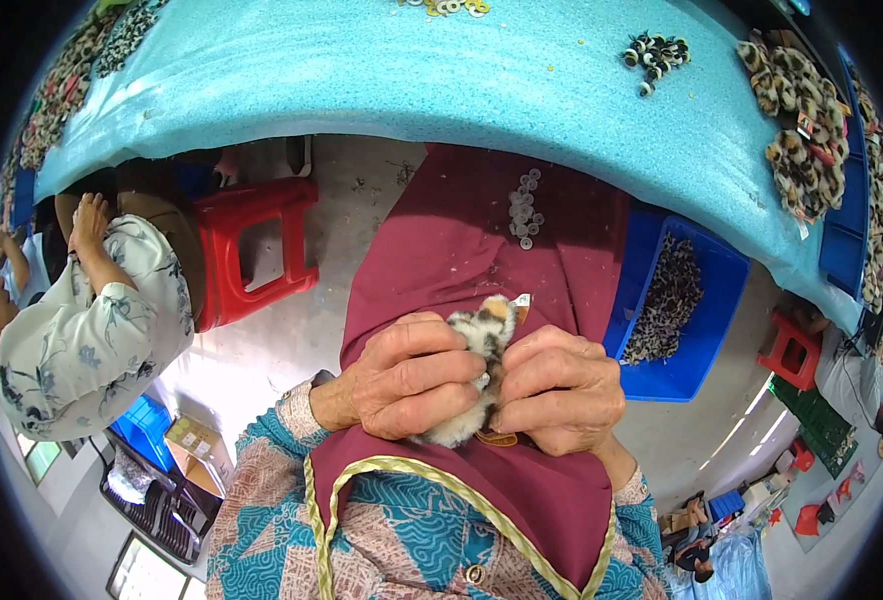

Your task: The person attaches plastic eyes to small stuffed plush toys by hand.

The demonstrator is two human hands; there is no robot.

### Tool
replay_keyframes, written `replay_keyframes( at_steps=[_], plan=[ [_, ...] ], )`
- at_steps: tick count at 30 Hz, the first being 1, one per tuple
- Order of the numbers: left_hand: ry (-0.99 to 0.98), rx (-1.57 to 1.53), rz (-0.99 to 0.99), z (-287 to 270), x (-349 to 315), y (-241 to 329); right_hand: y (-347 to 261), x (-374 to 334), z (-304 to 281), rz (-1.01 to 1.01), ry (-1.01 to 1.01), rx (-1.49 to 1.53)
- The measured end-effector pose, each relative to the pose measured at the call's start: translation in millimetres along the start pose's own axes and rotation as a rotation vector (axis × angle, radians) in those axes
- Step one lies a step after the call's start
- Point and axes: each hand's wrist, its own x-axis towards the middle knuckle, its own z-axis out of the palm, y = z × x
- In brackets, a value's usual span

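Observation:
A small spotted plush fur piece (489,335), white, black and tan, is pinched between my two hands over my lap. My left hand (408,378) grips its left side with curled fingers. On the other side my right hand (559,388) presses fingers and thumb into the fur. A small white tag (521,300) sticks out by its top end. Something small and pale shows at my left fingertips, too small to name. Farther down my lap, several clear plastic discs (526,208) lie on the maroon apron (411,260).
A blue bin (696,345) of small fur pieces stands at my right. The blue-covered table (411,80) ahead bears black-and-white balls (651,58), yellowish rings (446,8) and spotted plush pieces (806,150). A person (101,320) sits at left by a red stool (256,250).

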Motion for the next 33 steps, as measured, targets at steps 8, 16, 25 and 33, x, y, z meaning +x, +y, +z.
replay_keyframes(
  at_steps=[8, 16, 25, 33],
  plan=[
    [-0.03, -0.027, 0.049, -3, -1, 1, -3, -3, 0, -0.069, -0.034, -0.167],
    [0.043, 0.092, 0.12, -5, 0, 3, -5, -9, -7, 0.002, -0.124, -0.121],
    [-0.002, 0.048, 0.168, -4, 1, 1, 0, 12, -5, 0.078, -0.121, -0.049],
    [0.042, 0.014, 0.117, -1, -2, 2, -5, -1, 1, 0.028, -0.085, -0.035]
  ],
)
